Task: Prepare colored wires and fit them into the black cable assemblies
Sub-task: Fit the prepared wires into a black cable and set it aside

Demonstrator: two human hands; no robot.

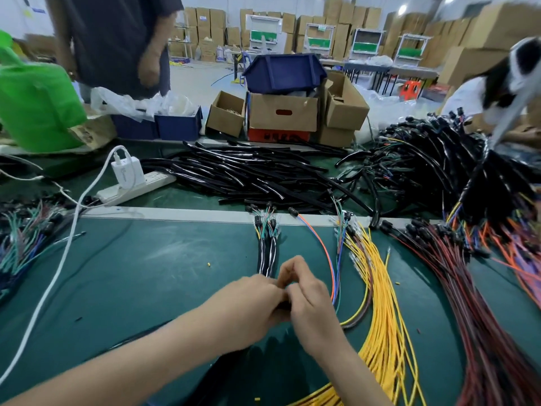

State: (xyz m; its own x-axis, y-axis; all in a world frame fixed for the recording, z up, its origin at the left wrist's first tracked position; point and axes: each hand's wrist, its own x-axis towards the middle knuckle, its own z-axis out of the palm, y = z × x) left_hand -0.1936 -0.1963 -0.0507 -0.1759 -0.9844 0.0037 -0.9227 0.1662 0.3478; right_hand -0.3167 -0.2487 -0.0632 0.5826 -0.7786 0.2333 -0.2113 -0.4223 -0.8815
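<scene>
yellow wires [377, 291], green mat [146, 273], black tubes [248, 171]

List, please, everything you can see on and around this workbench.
Sleeved assemblies: about two, black, centre.
Tubing: one pile, black, behind them.
Yellow wires: one bundle, yellow, right of centre.
Red wires: one bundle, dark red, far right.
Mixed wires: one heap, green and blue, left edge.
Power strip: one, white, left.
Cardboard boxes: several, brown, far edge.
Bin: one, blue, atop the boxes.
Bag: one, green, far left.
Left hand and right hand: two, bare, pinching a small dark part together.
</scene>
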